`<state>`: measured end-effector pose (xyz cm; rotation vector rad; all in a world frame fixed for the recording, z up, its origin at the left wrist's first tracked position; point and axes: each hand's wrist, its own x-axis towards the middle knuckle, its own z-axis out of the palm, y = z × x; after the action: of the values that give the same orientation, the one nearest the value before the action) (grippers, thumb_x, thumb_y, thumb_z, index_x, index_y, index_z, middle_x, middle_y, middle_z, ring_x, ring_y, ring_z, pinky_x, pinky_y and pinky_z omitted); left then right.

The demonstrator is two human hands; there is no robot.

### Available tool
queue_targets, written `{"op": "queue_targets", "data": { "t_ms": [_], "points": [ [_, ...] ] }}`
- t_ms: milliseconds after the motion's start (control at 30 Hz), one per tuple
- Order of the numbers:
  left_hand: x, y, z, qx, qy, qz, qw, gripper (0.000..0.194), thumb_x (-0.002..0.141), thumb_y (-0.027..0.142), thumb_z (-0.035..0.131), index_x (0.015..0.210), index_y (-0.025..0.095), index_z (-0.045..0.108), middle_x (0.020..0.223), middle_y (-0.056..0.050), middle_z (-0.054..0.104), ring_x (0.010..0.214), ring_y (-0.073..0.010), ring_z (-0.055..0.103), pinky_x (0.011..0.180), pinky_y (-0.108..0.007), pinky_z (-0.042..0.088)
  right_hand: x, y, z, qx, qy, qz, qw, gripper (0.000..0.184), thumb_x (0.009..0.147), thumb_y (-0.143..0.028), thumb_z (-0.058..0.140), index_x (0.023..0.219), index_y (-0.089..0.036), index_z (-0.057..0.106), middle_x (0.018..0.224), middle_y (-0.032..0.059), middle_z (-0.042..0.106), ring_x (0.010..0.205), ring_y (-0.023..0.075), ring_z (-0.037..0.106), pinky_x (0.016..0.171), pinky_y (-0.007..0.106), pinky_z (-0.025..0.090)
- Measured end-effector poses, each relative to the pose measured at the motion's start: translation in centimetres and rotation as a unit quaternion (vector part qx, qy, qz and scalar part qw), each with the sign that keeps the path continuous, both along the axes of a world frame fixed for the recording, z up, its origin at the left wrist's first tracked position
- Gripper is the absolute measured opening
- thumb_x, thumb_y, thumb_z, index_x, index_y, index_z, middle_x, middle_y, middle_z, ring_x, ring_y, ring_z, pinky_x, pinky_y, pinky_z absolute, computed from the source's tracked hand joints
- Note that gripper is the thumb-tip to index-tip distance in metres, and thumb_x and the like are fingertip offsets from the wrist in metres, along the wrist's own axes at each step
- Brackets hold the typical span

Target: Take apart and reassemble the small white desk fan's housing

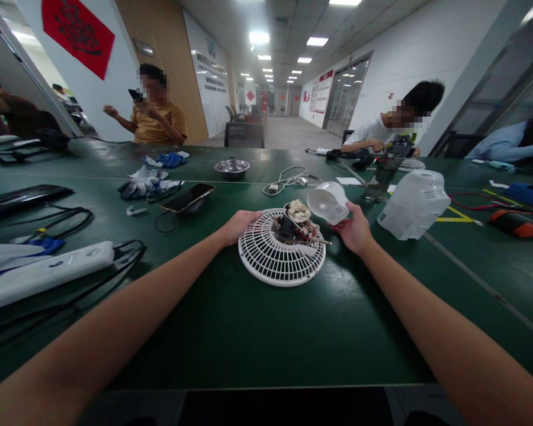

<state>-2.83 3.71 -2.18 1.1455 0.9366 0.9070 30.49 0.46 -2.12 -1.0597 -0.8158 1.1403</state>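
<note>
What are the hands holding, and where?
Right hand: hollow white plastic cover, by its right edge. Left hand: round white slatted grille, at its left rim.

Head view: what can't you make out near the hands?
In the head view:
- White grille underside: faces the table.
- Exposed mechanism: fine details too small.
- Right hand: some fingers partly hidden by the white cover.
- Black object at left: cut off by the edge.

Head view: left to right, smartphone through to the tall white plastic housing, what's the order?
Smartphone → left hand → white round fan grille → white rounded plastic cover → right hand → tall white plastic housing.
</note>
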Motion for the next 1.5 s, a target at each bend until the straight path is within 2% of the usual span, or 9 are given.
{"op": "queue_targets", "data": {
  "t_ms": [67,200,333,533,667,800,1033,1300,1500],
  "points": [
    [0.0,-0.1,-0.1,0.008,-0.003,0.002,1.000,0.016,0.092,0.023,0.065,0.086,0.010,0.073,0.080,-0.007,0.075,0.069,-0.0157,0.070,0.072,-0.029,0.056,-0.7,-0.7,0.5,-0.018,0.053,0.032,0.998,0.036,0.080,-0.052,0.057,0.104,-0.025,0.060,0.079,0.0017,0.071,0.067,0.0199,0.070,0.052,0.027,0.052],
    [-0.1,0.2,-0.6,0.022,0.000,0.008,1.000,0.018,0.089,0.026,0.068,0.086,0.009,0.073,0.081,-0.008,0.076,0.070,-0.0162,0.070,0.073,-0.030,0.055,-2.0,-1.7,0.7,-0.011,0.087,0.069,0.994,0.031,0.077,-0.044,0.061,0.102,-0.025,0.059,0.080,0.0011,0.072,0.070,0.0192,0.071,0.056,0.027,0.055],
    [0.1,1.0,-1.2,0.067,0.025,0.038,0.997,0.023,0.082,0.032,0.074,0.080,0.010,0.072,0.075,-0.007,0.073,0.065,-0.0163,0.067,0.068,-0.030,0.053,-2.5,-1.6,0.2,0.018,0.090,0.058,0.994,0.038,0.073,-0.037,0.063,0.110,-0.030,0.054,0.078,-0.0041,0.069,0.062,0.0166,0.067,0.054,0.027,0.054],
    [0.3,1.7,-1.5,0.129,0.089,0.088,0.984,0.032,0.079,0.043,0.071,0.067,0.014,0.068,0.065,-0.003,0.068,0.060,-0.0152,0.061,0.062,-0.028,0.048,-2.5,-1.8,0.2,0.049,0.091,0.053,0.993,0.043,0.070,-0.035,0.061,0.113,-0.035,0.051,0.081,-0.0066,0.067,0.063,0.0179,0.066,0.051,0.028,0.052],
    [-0.2,1.8,-1.5,0.171,0.139,0.068,0.973,0.034,0.079,0.044,0.067,0.061,0.015,0.064,0.058,0.001,0.060,0.055,-0.0135,0.054,0.056,-0.026,0.041,-2.5,-2.2,0.7,0.075,0.080,0.086,0.990,0.048,0.072,-0.037,0.060,0.118,-0.037,0.051,0.088,-0.0055,0.069,0.068,0.0200,0.065,0.049,0.030,0.051],
    [-0.4,1.5,-1.0,0.215,0.185,0.056,0.957,0.037,0.081,0.045,0.062,0.058,0.016,0.060,0.057,0.001,0.056,0.056,-0.0138,0.051,0.055,-0.026,0.039,-2.6,-2.4,1.2,0.064,0.074,0.102,0.990,0.052,0.071,-0.035,0.061,0.122,-0.038,0.050,0.089,-0.0058,0.069,0.068,0.0195,0.064,0.050,0.030,0.050],
    [0.2,0.2,0.3,0.215,0.223,0.092,0.947,0.036,0.082,0.041,0.060,0.055,0.017,0.057,0.052,0.002,0.051,0.058,-0.0157,0.053,0.055,-0.026,0.039,-2.9,-3.3,1.7,0.069,0.068,0.099,0.990,0.056,0.072,-0.036,0.064,0.126,-0.040,0.050,0.091,-0.0057,0.071,0.068,0.0194,0.065,0.051,0.030,0.051],
    [0.1,0.3,0.4,0.224,0.219,0.086,0.946,0.031,0.082,0.036,0.061,0.057,0.018,0.061,0.055,0.001,0.055,0.063,-0.0185,0.058,0.059,-0.028,0.043,-3.6,-4.0,2.5,0.079,0.053,0.111,0.989,0.044,0.078,-0.048,0.063,0.119,-0.033,0.057,0.092,-0.0013,0.072,0.069,0.0187,0.064,0.054,0.030,0.053],
    [0.3,0.3,0.5,0.231,0.219,0.081,0.945,0.029,0.082,0.035,0.061,0.060,0.017,0.065,0.056,0.000,0.059,0.064,-0.0195,0.060,0.061,-0.028,0.045,-4.4,-4.6,3.1,0.123,0.041,0.114,0.985,0.050,0.074,-0.046,0.067,0.122,-0.035,0.056,0.104,-0.0017,0.070,0.078,0.0197,0.065,0.056,0.031,0.056]
  ]
}}
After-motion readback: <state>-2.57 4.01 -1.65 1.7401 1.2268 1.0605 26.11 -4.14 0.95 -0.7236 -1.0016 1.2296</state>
